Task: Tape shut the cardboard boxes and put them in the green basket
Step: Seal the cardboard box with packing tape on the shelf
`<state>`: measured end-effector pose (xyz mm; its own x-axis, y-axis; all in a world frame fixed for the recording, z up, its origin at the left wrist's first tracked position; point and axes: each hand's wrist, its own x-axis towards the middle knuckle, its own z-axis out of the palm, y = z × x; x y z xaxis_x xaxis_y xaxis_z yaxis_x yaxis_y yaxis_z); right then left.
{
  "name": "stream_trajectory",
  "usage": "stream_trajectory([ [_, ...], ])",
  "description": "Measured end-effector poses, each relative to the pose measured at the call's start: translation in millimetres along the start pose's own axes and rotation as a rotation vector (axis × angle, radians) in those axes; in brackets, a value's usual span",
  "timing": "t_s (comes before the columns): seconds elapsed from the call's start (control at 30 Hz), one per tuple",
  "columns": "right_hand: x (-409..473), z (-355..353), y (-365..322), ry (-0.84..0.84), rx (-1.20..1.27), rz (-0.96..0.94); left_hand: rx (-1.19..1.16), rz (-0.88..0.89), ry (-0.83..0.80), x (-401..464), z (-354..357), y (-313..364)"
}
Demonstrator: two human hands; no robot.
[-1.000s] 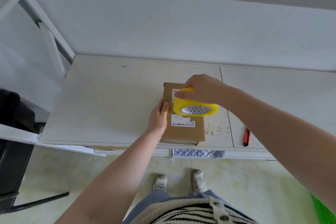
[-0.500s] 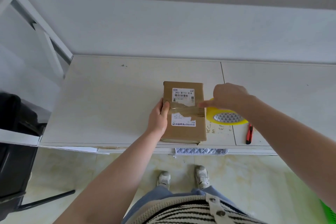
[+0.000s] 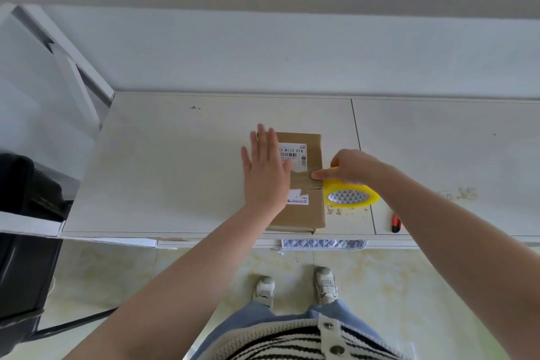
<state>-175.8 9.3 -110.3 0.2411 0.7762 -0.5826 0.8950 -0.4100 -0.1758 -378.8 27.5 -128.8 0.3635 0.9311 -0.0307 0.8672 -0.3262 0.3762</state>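
Note:
A brown cardboard box (image 3: 309,213) with white shipping labels lies near the table's front edge. A strip of clear tape runs across its top, from the middle to the right edge. My left hand (image 3: 264,172) lies flat with straight fingers over the box's left part. My right hand (image 3: 350,166) grips the yellow tape roll (image 3: 350,194), which sits just off the box's right edge, with a finger pressing the tape at that edge. The green basket is out of view.
A red-handled cutter (image 3: 396,223) lies on the white table (image 3: 175,169) to the right of the roll. A quilted silver pad (image 3: 321,243) hangs under the front edge. A black chair (image 3: 26,242) stands at the left. A wall lies behind.
My left hand has let go of the box's left side and now lies flat on its top. My right hand with the roll stays at the box's right edge.

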Motion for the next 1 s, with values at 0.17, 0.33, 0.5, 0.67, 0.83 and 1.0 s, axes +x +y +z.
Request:
stream_trajectory([
  [0.17,-3.5,0.7,-2.5,0.002,0.017,0.011,0.250,0.090,-0.065,-1.5,17.7,4.9],
  [0.33,-9.7,-0.9,-4.1,0.026,0.041,0.011,0.238,0.097,-0.074,0.6,17.8,4.2],
  [0.5,-26.5,-25.7,-1.4,-0.047,0.127,-0.067,0.131,0.085,-0.108,0.1,9.6,-1.6],
  [0.67,-47.0,-80.7,-13.7,-0.034,0.183,-0.170,-0.008,-0.021,-0.078,-10.1,0.0,6.4],
  [0.83,-58.1,-88.6,-45.3,-0.013,0.044,-0.243,-0.218,-0.080,-0.102,-17.2,-2.8,26.6],
  [1.0,-62.3,-88.3,-50.1,0.003,0.050,-0.268,-0.374,-0.111,-0.115,-21.6,-10.2,6.3],
])
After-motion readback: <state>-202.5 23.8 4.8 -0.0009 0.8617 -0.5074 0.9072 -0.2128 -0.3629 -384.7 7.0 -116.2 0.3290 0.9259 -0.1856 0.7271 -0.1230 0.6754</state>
